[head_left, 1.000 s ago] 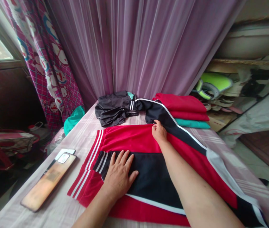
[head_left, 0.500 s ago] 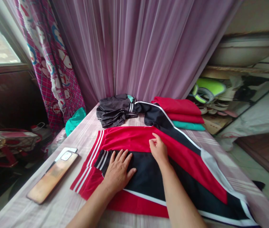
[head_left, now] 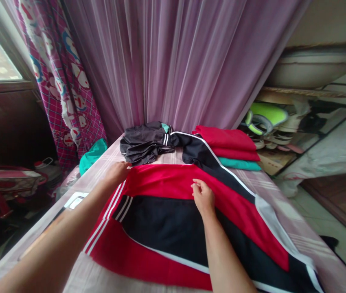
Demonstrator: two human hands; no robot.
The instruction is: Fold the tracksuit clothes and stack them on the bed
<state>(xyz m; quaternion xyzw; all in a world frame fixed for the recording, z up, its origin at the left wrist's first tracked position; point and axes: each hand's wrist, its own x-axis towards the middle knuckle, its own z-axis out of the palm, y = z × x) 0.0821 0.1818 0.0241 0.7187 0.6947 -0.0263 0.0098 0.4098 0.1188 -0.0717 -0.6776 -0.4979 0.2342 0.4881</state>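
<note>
A red and black garment (head_left: 167, 228) with white stripes lies spread on the table, one black sleeve laid across its red body and another stretched toward the back. At the far left corner of its striped hem is my left hand (head_left: 119, 171), its fingers closed at the red cloth's edge. My right hand (head_left: 202, 195) rests over the upper red part, fingers curled, with nothing clearly held; the fingertips are partly hidden.
Behind lies a crumpled dark garment (head_left: 144, 144). Folded red clothes (head_left: 228, 140) sit on a teal one (head_left: 240, 164) at the back right. A phone (head_left: 75, 202) lies under my left forearm. Purple curtains (head_left: 167, 61) hang behind.
My left hand has left the black sleeve and moved up and left to the hem's far corner. The sleeve's cuff has shifted slightly left. My right hand has hardly moved.
</note>
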